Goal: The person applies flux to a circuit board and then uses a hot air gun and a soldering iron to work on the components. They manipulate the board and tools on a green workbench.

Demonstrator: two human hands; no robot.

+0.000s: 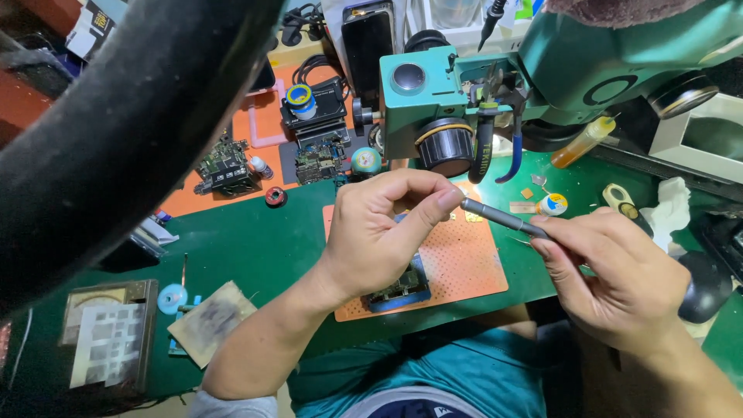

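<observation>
My right hand (615, 267) grips a slim grey metal screwdriver (503, 218) by its handle, the shaft pointing left. My left hand (383, 228) pinches the tool's tip between thumb and forefinger. Both hands hover over an orange perforated mat (464, 263) on the green bench. Under my left palm a blue holder with a circuit board (402, 288) rests on the mat, mostly hidden by the hand.
A teal microscope (495, 85) stands behind the mat, with blue-handled pliers (487, 147) hanging on it. Circuit boards (226, 166) and a solder reel (300, 99) lie at the back left. A stencil plate (108, 340) sits front left, a yellow flux bottle (584, 142) back right.
</observation>
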